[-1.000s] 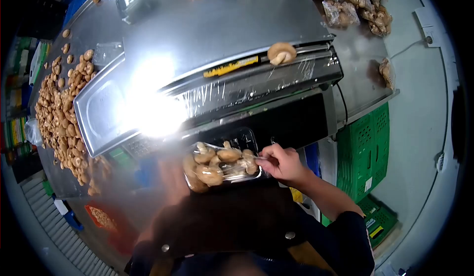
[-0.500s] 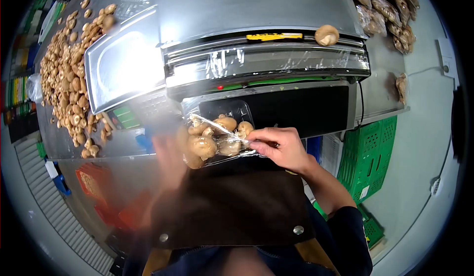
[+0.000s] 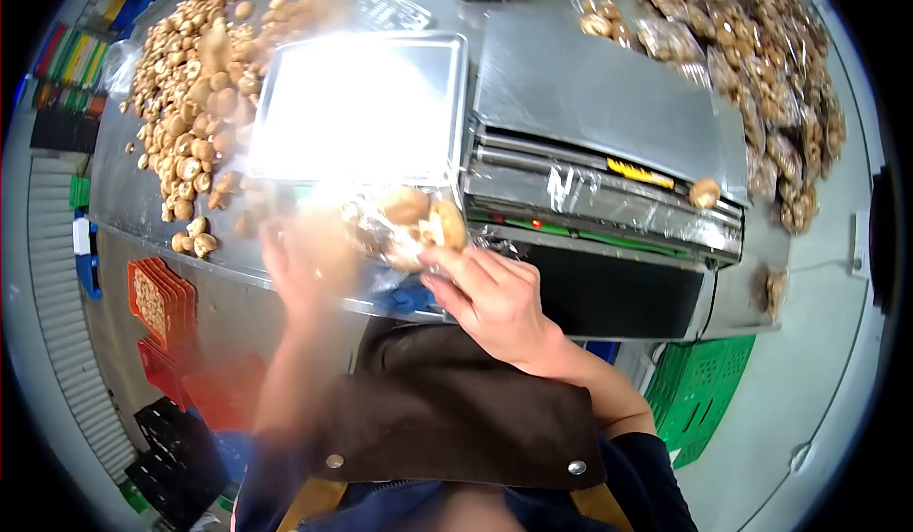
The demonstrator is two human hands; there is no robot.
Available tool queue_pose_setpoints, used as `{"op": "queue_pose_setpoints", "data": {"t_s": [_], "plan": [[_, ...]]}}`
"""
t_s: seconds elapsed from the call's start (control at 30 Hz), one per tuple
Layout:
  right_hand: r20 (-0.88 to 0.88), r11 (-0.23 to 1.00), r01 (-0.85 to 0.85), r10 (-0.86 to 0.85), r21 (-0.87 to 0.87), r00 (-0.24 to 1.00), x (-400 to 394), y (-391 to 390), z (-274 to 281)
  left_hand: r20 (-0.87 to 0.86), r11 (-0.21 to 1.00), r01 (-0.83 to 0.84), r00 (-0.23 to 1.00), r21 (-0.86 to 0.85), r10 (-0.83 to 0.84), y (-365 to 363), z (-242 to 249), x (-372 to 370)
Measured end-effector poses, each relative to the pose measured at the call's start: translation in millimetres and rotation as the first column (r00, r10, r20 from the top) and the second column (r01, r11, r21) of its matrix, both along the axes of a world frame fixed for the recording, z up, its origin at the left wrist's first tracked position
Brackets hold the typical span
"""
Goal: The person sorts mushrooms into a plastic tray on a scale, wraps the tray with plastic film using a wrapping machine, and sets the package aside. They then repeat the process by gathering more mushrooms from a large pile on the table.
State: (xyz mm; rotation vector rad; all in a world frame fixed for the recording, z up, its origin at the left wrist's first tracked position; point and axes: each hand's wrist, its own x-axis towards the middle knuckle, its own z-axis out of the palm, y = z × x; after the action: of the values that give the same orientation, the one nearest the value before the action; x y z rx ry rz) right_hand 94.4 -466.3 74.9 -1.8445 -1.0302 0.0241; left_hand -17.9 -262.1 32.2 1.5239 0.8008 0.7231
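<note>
My right hand pinches the edge of clear film on a pack of brown mushrooms, held up in front of the steel weighing tray. Several mushroom caps and pale stems show through the film. On the pack's left side is my left hand, badly smeared by motion. Its fingers cannot be made out, nor whether it touches the pack. Farther left, a big heap of loose mushrooms covers the steel table.
A film wrapping machine with a black plate stands to the right; a single mushroom sits on its edge. Wrapped mushroom packs pile up beyond. Red crates are below left, a green crate below right.
The view has swung left. My right hand has carried the mushroom pack left, from the black plate to in front of the weighing tray. My left hand is blurred in both frames.
</note>
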Motion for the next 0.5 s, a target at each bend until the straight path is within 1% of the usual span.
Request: {"op": "queue_pose_setpoints", "data": {"t_s": [0.03, 0.1, 0.13, 0.17, 0.2, 0.23, 0.27, 0.3, 0.33, 0.37, 0.4, 0.47, 0.5], "plan": [[-0.050, 1.000, 0.000, 0.000, 0.008, 0.999, 4.7, 17.1, 5.8, 0.002, 0.999, -0.008, 1.000, 0.052, 0.008, 21.3, 1.9, 4.3], [-0.251, 0.997, -0.006, -0.013, -0.076, 0.968, 10.6, 49.3, 4.7, 0.017, 0.979, -0.033, 0.999, 0.201, 0.030, 71.5, -16.2, 14.9], [-0.322, 0.999, 0.010, -0.025, -0.050, 0.947, 15.1, 66.6, 0.8, -0.029, 0.964, -0.061, 0.997, 0.257, 0.071, 84.0, -16.4, 24.3], [-0.347, 0.996, 0.013, -0.042, -0.086, 0.937, 20.2, 82.1, -4.4, -0.073, 0.946, -0.085, 0.991, 0.312, 0.113, 96.7, -16.8, 34.2], [-0.349, 0.994, 0.023, -0.058, -0.104, 0.935, 26.3, 95.2, -9.0, -0.160, 0.906, -0.089, 0.972, 0.414, 0.169, 117.7, -28.8, 42.3], [-0.351, 0.991, 0.037, -0.079, -0.125, 0.933, 31.5, 106.9, -15.5, -0.101, 0.954, -0.092, 0.987, 0.286, 0.126, 131.3, -39.4, 49.9], [-0.254, 0.987, 0.093, -0.123, -0.128, 0.959, 35.1, 119.3, -25.5, -0.169, 0.928, -0.081, 0.974, 0.363, 0.151, 147.0, -55.0, 56.7], [-0.337, 0.975, 0.119, -0.177, -0.186, 0.925, 37.3, 128.0, -26.6, -0.237, 0.899, -0.060, 0.955, 0.434, 0.178, 160.8, -67.4, 61.5], [-0.226, 0.960, 0.199, -0.242, -0.198, 0.944, 39.7, 135.5, -41.8, -0.203, 0.912, -0.053, 0.968, 0.408, 0.147, 163.6, -68.5, 68.6], [-0.113, 0.939, 0.279, -0.305, -0.201, 0.946, 43.5, 142.1, -62.5, -0.094, 0.956, -0.078, 0.990, 0.283, 0.109, 171.7, -82.4, 76.2], [-0.124, 0.910, 0.260, -0.313, -0.323, 0.942, 47.1, 145.7, -72.4, -0.160, 0.934, -0.053, 0.980, 0.353, 0.117, 175.5, -84.7, 80.8], [-0.156, 0.806, 0.198, -0.336, -0.558, 0.929, 50.6, 149.9, -71.9, -0.278, 0.867, 0.006, 0.948, 0.498, 0.152, 181.4, -90.7, 87.0], [-0.135, 0.781, 0.243, -0.384, -0.575, 0.914, 49.6, 148.2, -66.7, -0.281, 0.867, 0.009, 0.948, 0.498, 0.151, 184.0, -92.5, 89.3]]}}
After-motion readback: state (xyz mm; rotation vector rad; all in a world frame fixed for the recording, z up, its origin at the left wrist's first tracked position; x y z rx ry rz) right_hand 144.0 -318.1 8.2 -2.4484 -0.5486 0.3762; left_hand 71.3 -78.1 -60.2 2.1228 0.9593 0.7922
